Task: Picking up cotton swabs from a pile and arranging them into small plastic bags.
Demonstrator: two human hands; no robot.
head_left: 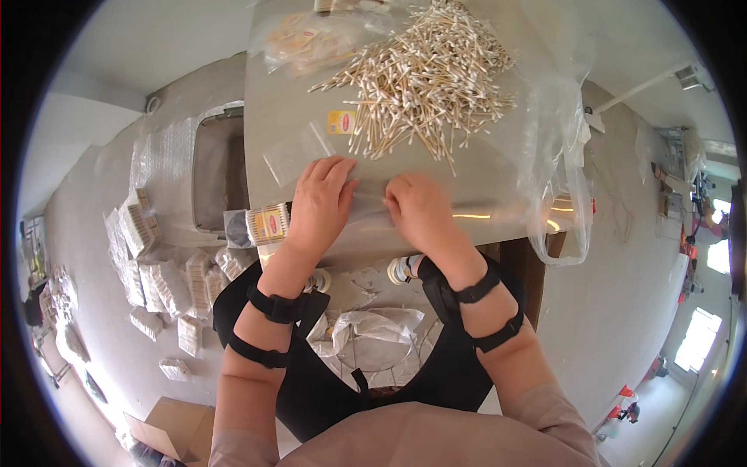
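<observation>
Over the near part of the metal-topped table (482, 183), my left hand (320, 201) is open, its fingers stretched forward and its thumb apart. My right hand (420, 206) is a little to the right, slightly blurred, with curled fingers; whatever they may hold is hidden. Beyond both hands spreads a big pile of cotton swabs (436, 78). A yellow-and-white card (341, 122) lies at the pile's left edge. Just past my left fingertips is a flat clear bag (292, 156). Left of my left wrist, a filled pack of swabs (268, 224) sits at the table edge.
Clear bags with cards (307, 39) lie at the far left of the table. Clear plastic sheeting (556, 179) hangs over its right side. A grey bin (222, 175) stands left, near several packs (167, 288) on the floor. A cardboard box (175, 428) is lower left.
</observation>
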